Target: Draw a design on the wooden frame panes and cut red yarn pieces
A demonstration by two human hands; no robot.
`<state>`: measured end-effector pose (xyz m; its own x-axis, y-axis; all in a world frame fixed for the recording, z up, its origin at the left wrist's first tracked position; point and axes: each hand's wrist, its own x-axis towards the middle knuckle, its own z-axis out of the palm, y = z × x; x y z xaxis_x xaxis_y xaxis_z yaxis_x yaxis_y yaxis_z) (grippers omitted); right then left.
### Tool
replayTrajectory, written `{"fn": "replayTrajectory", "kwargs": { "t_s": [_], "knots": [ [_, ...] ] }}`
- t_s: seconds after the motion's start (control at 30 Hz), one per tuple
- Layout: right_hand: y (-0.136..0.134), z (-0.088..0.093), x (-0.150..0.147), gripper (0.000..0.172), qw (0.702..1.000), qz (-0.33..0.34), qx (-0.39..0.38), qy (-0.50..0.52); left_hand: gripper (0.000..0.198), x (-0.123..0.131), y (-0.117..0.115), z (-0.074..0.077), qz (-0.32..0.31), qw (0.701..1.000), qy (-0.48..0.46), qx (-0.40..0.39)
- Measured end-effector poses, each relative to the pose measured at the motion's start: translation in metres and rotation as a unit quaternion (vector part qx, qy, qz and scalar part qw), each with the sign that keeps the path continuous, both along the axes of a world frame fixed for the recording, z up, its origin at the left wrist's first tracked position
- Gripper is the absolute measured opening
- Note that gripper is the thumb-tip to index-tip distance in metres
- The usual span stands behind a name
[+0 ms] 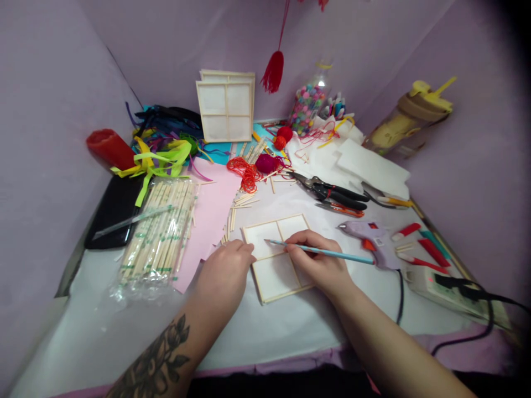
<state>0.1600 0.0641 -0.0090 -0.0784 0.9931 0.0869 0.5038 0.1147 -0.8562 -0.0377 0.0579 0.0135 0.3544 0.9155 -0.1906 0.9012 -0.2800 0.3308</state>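
Note:
A small square frame of thin wooden sticks, split into four panes over a white backing, lies on the table in front of me. My left hand holds its left edge, thumb and fingertips together on the stick. In my right hand is a light blue pencil, pinched between thumb and fingers. Its tip points left and is over the upper left pane; whether it touches the backing I cannot tell. The right hand covers part of the frame's right side.
Bagged chopsticks lie on the left beside pink paper. Finished-looking stick frames lean at the back. Pliers, a glue gun and a power strip with cords are on the right. Red yarn and loose sticks lie behind.

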Motion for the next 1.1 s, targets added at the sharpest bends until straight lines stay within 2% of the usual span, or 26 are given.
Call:
{"fn": "replayTrajectory", "kwargs": {
  "t_s": [0.4,0.57,0.67,0.77,0.83,0.93,1.0,1.03,1.1],
  "knots": [
    [-0.003,-0.002,0.003,0.007,1.000,-0.004,0.015,0.003,0.020,-0.002,-0.001,-0.002,-0.012,1.000,-0.009,0.020],
    [-0.006,0.000,0.002,0.006,0.998,-0.058,0.034,0.010,0.020,-0.003,-0.002,-0.004,-0.010,1.000,-0.015,0.011],
    [-0.016,0.014,0.001,0.004,0.992,-0.083,0.093,-0.003,0.020,-0.004,-0.003,-0.006,-0.008,1.000,-0.012,0.017],
    [-0.033,0.036,0.015,0.018,0.980,-0.033,0.174,-0.086,0.021,-0.007,-0.002,-0.008,-0.011,0.999,-0.007,0.029],
    [-0.040,0.051,0.038,0.025,0.956,-0.023,0.233,-0.175,0.022,-0.009,-0.001,-0.010,-0.020,0.999,-0.010,0.041],
    [-0.029,0.071,0.094,0.019,0.895,-0.108,0.277,-0.332,0.026,-0.013,0.000,-0.014,-0.027,0.997,-0.022,0.063],
    [-0.004,0.078,0.138,0.016,0.861,-0.169,0.205,-0.434,0.029,-0.015,0.002,-0.017,-0.025,0.996,-0.024,0.080],
    [0.012,0.079,0.158,0.016,0.852,-0.184,0.130,-0.473,0.031,-0.015,0.002,-0.018,-0.023,0.995,-0.024,0.090],
    [0.044,0.074,0.193,0.019,0.842,-0.153,-0.066,-0.513,0.033,-0.016,0.003,-0.020,-0.019,0.993,-0.025,0.112]
  ]
}}
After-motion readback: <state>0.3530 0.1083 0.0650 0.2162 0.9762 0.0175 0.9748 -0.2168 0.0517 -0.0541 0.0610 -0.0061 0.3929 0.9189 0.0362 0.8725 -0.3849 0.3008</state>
